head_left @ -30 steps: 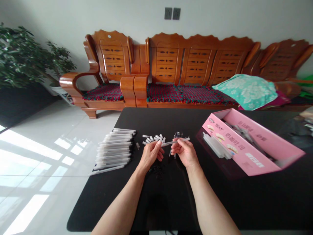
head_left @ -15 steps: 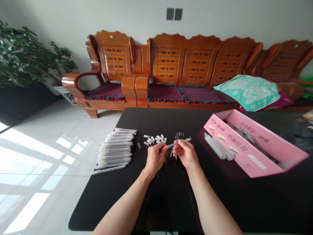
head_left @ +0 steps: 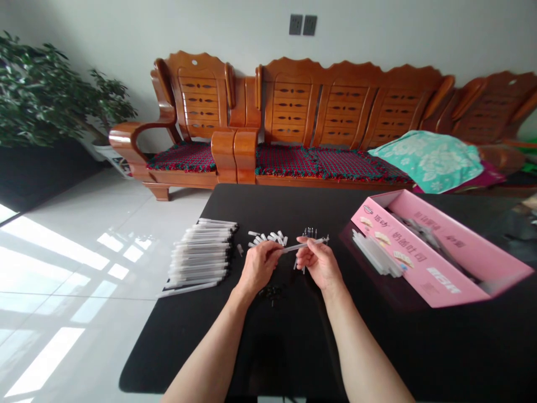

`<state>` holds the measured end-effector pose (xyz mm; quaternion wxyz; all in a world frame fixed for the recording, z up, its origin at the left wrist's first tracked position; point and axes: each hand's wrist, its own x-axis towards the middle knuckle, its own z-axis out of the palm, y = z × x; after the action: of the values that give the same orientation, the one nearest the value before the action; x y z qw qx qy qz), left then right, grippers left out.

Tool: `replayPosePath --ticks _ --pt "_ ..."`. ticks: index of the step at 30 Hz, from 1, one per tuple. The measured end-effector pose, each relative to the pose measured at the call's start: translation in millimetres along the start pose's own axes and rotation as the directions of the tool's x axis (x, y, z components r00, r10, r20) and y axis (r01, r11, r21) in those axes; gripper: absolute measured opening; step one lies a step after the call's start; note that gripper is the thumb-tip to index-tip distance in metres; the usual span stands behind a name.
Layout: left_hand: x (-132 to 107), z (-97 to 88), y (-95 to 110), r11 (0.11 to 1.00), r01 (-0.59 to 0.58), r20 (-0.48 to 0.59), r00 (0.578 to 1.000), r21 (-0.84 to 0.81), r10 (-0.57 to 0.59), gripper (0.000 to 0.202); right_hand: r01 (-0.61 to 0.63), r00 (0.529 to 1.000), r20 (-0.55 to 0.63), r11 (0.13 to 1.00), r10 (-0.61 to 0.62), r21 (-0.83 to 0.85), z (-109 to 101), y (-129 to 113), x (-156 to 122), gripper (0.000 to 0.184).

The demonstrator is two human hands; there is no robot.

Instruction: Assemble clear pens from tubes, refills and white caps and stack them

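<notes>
Between my two hands a translucent pen barrel (head_left: 292, 247) is held nearly level, a refill tip showing at its right end. My left hand (head_left: 259, 264) pinches the left end. My right hand (head_left: 320, 264) grips it near the right end with thumb and fingers. Just beyond my left hand lie several white pen caps (head_left: 272, 237). Behind my right hand is a row of refills (head_left: 309, 232) with metal tips, partly hidden. Small black plugs (head_left: 272, 292) are scattered beside my left wrist.
Many white pens with black ends (head_left: 201, 252) lie in a row at the table's left edge. Clear barrels (head_left: 375, 254) rest against a pink box (head_left: 419, 246) on the right. A wooden sofa (head_left: 289, 106) stands behind the black table (head_left: 193, 347).
My left hand has shifted slightly left and nearer, so more of the pen barrel shows between my hands. The black plugs beside my left wrist have come into view.
</notes>
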<state>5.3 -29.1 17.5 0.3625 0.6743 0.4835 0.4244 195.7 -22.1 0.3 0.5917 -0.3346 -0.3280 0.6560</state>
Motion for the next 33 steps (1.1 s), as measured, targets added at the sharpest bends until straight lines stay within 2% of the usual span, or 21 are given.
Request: replayPosePath --ticks 3,6,10,13,16,22,26,29,31,33 --pt "2 -18.3 -5 0.998 0.049 -0.051 0.998 0.037 -0.047 0.021 0.037 0.999 -0.019 0.999 -0.037 0.009 -3 -3 0 0.033" --pt "0 -44.0 -8 0.991 0.091 -0.104 0.991 0.093 -0.082 0.021 0.057 0.998 -0.04 0.998 -0.056 0.02 -6 -5 0 0.033" --pt "-12 -78.6 -11 0.972 0.111 -0.153 0.985 0.209 -0.079 0.023 0.056 0.997 -0.049 0.998 -0.054 0.029 -7 -5 0 0.034" --pt "-23 -92.8 -16 0.958 0.13 -0.17 0.982 0.257 -0.088 0.024 0.056 0.998 -0.037 0.998 -0.055 0.026 -5 -5 0 0.032" --pt "-29 -91.5 -19 0.965 0.157 -0.152 0.98 0.213 -0.126 0.025 0.06 0.998 -0.026 0.998 -0.06 0.01 -4 -5 0 0.03" --pt "-22 -65.5 -6 0.986 0.104 -0.041 0.994 0.131 -0.099 0.021 0.064 0.998 -0.019 0.995 -0.065 -0.071 -2 -2 -1 0.033" --pt "-16 -55.5 3 0.983 0.052 0.017 0.998 0.178 -0.056 0.019 0.065 0.998 -0.003 0.983 -0.066 -0.172 1 0 -2 0.037" --pt "-13 -52.1 0 0.982 0.044 0.025 0.998 0.183 -0.05 0.019 0.048 0.999 0.027 0.968 -0.042 -0.248 1 0 -3 0.031" --pt "-11 -50.0 -5 0.993 0.079 0.009 0.997 0.084 -0.08 0.019 0.029 0.999 0.039 0.962 -0.019 -0.272 0 -2 -5 0.027" --pt "-8 -47.5 -9 0.99 0.116 -0.017 0.993 -0.084 -0.118 0.02 -0.019 0.996 0.078 0.959 0.043 -0.284 -2 -5 -6 0.025"
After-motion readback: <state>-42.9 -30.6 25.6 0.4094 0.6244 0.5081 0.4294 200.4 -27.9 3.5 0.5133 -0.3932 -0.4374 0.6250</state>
